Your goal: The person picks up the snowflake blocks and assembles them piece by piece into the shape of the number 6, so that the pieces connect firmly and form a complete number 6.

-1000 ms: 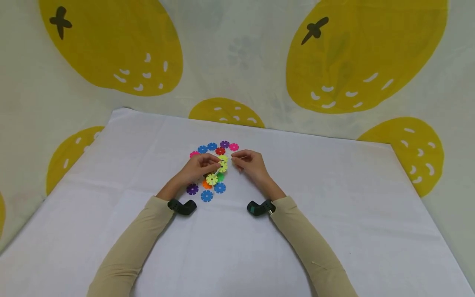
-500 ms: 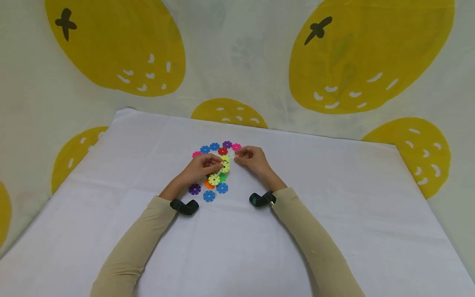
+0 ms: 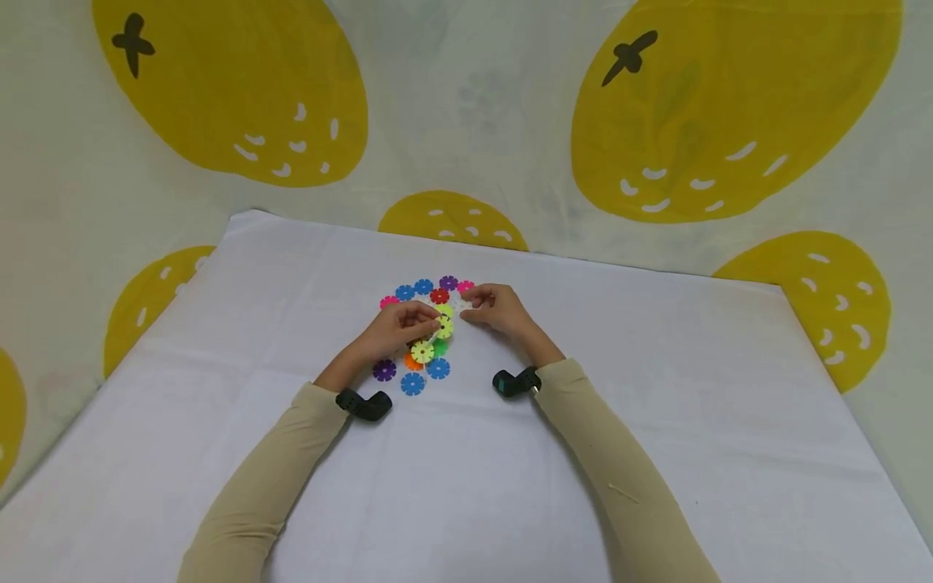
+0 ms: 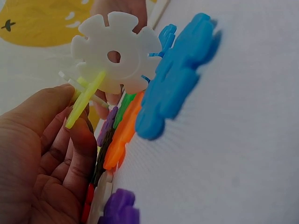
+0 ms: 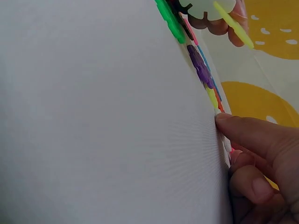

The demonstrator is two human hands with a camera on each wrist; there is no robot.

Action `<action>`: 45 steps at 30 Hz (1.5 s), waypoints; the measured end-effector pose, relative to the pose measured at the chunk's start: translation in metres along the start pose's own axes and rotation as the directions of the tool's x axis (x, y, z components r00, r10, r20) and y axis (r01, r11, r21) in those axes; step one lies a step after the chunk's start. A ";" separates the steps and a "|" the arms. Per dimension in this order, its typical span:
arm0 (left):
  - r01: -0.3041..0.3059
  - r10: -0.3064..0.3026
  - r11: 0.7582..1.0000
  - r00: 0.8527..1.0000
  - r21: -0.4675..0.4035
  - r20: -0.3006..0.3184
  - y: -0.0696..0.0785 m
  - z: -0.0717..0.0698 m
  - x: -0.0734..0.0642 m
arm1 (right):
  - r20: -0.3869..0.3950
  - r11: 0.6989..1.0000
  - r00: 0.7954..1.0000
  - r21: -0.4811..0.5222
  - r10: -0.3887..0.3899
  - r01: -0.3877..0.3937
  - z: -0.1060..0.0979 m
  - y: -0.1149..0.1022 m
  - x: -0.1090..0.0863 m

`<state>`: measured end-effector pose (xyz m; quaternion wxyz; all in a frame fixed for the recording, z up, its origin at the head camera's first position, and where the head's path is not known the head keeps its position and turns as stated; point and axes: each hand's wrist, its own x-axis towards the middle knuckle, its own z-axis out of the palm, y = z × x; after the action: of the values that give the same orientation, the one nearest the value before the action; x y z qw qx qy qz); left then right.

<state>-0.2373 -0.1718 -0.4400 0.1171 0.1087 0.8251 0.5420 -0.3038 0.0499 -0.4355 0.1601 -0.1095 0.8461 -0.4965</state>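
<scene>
My left hand [image 3: 397,328] pinches a small chain of joined notched plastic discs between thumb and fingertips. In the left wrist view, the chain shows a yellow disc [image 4: 86,100] at the fingertips, slotted into a larger-looking white disc [image 4: 100,42]. From above, another yellow disc [image 3: 422,351] hangs at the chain's near end. My right hand [image 3: 499,308] is low at the right side of the disc pile, thumb and forefinger apart over pale white discs [image 3: 459,303]. In the right wrist view, the thumb's tip is right at the cloth beside the discs.
Loose notched discs lie around the hands: blue [image 3: 412,384], purple [image 3: 384,370], orange [image 4: 122,135], green [image 3: 440,348], red [image 3: 439,296] and pink [image 3: 389,302]. A white cloth [image 3: 656,389] covers the table. Behind it hangs a fabric printed with yellow fruit [image 3: 729,105].
My right hand has moved slightly away from me, toward the white discs, and its thumb and forefinger have spread apart. The left hand keeps its grip on the joined discs.
</scene>
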 end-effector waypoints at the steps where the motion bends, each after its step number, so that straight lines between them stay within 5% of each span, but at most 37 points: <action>1: 0.000 0.000 1.000 1.000 0.001 0.001 0.000 0.000 0.000 | 0.000 1.000 1.000 -0.001 0.001 -0.001 0.000 0.000 -0.001; 10: 0.010 -0.010 1.000 1.000 0.005 0.003 0.000 0.002 0.000 | -0.028 0.999 0.998 -0.013 -0.048 0.048 0.001 0.006 -0.008; 18: 0.013 -0.013 1.000 1.000 0.019 -0.004 0.000 0.001 -0.001 | -0.021 0.993 0.999 0.117 -0.033 0.036 0.004 0.007 -0.017; 29: 0.027 -0.027 1.000 1.000 -0.012 -0.007 -0.001 0.001 0.001 | 0.087 0.968 0.992 0.240 -0.093 0.069 0.001 0.014 -0.023; 45: 0.040 -0.040 0.999 0.999 -0.018 -0.031 -0.001 0.001 0.001 | 0.112 0.967 0.978 0.208 -0.177 0.151 0.000 0.015 -0.028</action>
<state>-0.2379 -0.1712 -0.4412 0.1159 0.0827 0.8239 0.5485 -0.2780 0.0667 -0.4440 0.1832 -0.1946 0.7683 -0.5816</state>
